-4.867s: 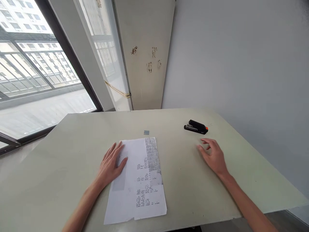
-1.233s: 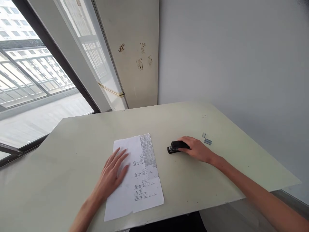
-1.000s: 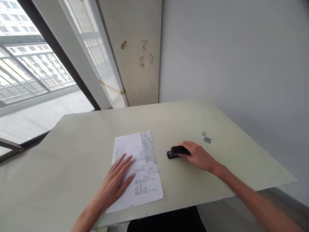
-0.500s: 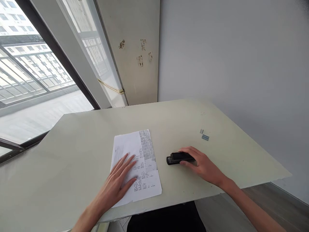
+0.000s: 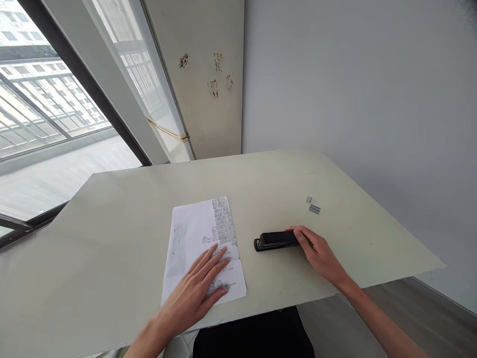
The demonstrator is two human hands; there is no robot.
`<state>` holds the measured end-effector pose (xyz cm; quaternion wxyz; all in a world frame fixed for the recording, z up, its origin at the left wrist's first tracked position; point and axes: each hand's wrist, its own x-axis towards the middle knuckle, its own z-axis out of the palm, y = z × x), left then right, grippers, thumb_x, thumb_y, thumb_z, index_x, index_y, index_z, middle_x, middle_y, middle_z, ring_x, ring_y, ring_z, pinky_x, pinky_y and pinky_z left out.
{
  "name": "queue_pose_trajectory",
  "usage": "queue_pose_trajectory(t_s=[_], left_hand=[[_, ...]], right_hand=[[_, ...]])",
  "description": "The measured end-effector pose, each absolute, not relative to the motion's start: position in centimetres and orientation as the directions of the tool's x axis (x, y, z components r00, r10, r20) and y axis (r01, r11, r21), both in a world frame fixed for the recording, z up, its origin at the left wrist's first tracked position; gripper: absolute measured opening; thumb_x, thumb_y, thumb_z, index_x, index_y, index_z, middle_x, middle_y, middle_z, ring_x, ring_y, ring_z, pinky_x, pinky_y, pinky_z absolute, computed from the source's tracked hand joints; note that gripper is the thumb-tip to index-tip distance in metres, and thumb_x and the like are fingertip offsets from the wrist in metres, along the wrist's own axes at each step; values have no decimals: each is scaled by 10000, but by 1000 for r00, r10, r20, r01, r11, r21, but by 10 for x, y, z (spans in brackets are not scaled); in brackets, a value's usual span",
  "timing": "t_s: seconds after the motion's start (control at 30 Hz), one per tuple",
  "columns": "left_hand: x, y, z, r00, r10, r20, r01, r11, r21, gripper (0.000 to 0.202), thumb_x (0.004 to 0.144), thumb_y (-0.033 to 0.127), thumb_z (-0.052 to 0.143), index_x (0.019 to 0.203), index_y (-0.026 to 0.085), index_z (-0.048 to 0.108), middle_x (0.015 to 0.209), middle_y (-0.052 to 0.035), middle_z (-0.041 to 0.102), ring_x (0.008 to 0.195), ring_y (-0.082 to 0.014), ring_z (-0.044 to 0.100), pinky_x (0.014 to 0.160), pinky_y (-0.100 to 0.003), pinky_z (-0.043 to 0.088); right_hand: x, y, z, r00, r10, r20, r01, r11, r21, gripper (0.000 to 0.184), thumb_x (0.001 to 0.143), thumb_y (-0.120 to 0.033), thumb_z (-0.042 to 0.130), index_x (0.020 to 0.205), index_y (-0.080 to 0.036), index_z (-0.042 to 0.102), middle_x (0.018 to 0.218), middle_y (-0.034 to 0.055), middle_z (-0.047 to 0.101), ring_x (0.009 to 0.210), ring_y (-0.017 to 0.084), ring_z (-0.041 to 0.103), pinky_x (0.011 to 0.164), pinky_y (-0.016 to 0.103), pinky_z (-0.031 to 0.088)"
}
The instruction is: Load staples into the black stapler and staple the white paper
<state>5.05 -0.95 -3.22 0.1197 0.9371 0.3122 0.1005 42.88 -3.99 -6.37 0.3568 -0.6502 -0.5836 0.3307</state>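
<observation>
A printed paper sheet (image 5: pixel 199 219) lies flat on the pale table, its right part covered in dense text. My left hand (image 5: pixel 203 281) rests on the sheet's lower half with the fingers stretched out, hiding some of the print. To the right of the paper lies a black stapler (image 5: pixel 276 239), pointing left. My right hand (image 5: pixel 315 251) grips the stapler's right end, thumb on the near side and fingers behind. Beyond the stapler sit short strips of staples (image 5: pixel 314 209) and a smaller staple piece (image 5: pixel 309 199).
The pale table (image 5: pixel 122 238) has an angled right edge close to the grey wall (image 5: pixel 354 89). A tall cabinet with a worn side panel (image 5: pixel 212 119) stands behind it, and a glass window (image 5: pixel 44 124) is at the left.
My left hand has slid right across the sheet. My right hand has shifted toward the stapler's right end, uncovering more of it. The view has moved slightly.
</observation>
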Motion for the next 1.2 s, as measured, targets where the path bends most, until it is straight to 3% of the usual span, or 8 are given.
queue_pose_trajectory(t_s=[0.2, 0.3, 0.37, 0.5, 0.6, 0.73, 1.0, 1.2], left_hand=[[49, -8, -37, 785, 610, 110, 562, -776, 287, 656, 1095, 433, 534, 1684, 349, 259, 1722, -16, 309, 1592, -307, 268, 1249, -550, 411], [48, -8, -37, 786, 607, 118, 560, -780, 281, 664, 1089, 434, 544, 1684, 343, 263, 1719, -17, 315, 1587, -306, 279, 1244, -544, 420], [48, -8, -37, 782, 610, 125, 562, -777, 283, 664, 1087, 434, 548, 1683, 351, 267, 1714, -15, 325, 1583, -308, 291, 1240, -541, 426], [47, -8, -41, 767, 624, 147, 570, -769, 289, 647, 1088, 430, 541, 1678, 353, 286, 1708, -13, 340, 1577, -311, 308, 1240, -538, 428], [48, -9, -42, 763, 626, 160, 571, -769, 286, 632, 1086, 422, 545, 1668, 352, 309, 1705, -4, 353, 1581, -307, 303, 1241, -542, 429], [48, -8, -42, 768, 621, 154, 571, -774, 274, 628, 1087, 412, 546, 1665, 338, 313, 1708, -4, 353, 1588, -302, 296, 1238, -544, 436], [47, -8, -45, 760, 631, 158, 578, -766, 282, 591, 1093, 414, 527, 1653, 337, 353, 1705, 2, 363, 1591, -306, 296, 1240, -537, 439], [48, -8, -44, 758, 633, 159, 578, -764, 285, 595, 1092, 416, 530, 1653, 346, 346, 1699, 1, 376, 1582, -312, 318, 1233, -547, 446]], right_hand=[[424, -43, -61, 123, 992, 7, 506, -57, -861, 471, 1077, -608, 378, 1238, -303, 698, 1015, 60, 749, 801, 262, 672, 746, 402, 582], [427, -44, -63, 114, 993, -20, 521, -77, -850, 466, 1070, -616, 390, 1255, -313, 691, 1004, 51, 753, 680, 231, 642, 653, 386, 567], [432, -44, -63, 116, 993, -13, 529, -72, -846, 456, 1064, -615, 409, 1259, -313, 688, 1053, 63, 760, 710, 234, 664, 627, 373, 563], [451, -39, -64, 232, 967, 102, 583, -54, -811, 408, 1034, -604, 487, 1208, -297, 689, 1236, 109, 740, 1042, 306, 705, 608, 339, 563], [476, -29, -70, 353, 901, 252, 712, -85, -697, 391, 1007, -587, 528, 1203, -278, 664, 1233, 131, 722, 1024, 315, 689, 650, 372, 566], [512, -11, -88, 356, 842, 404, 838, -96, -537, 383, 1003, -548, 521, 1195, -243, 650, 1186, 149, 679, 1029, 319, 670, 837, 458, 555], [530, 4, -106, 311, 870, 384, 890, -125, -438, 339, 1007, -526, 519, 1098, -257, 704, 1219, 137, 658, 1152, 341, 626, 874, 461, 534], [529, 5, -108, 278, 884, 375, 898, -101, -427, 326, 1006, -526, 534, 1054, -260, 715, 1217, 126, 669, 1161, 338, 625, 906, 468, 530]])
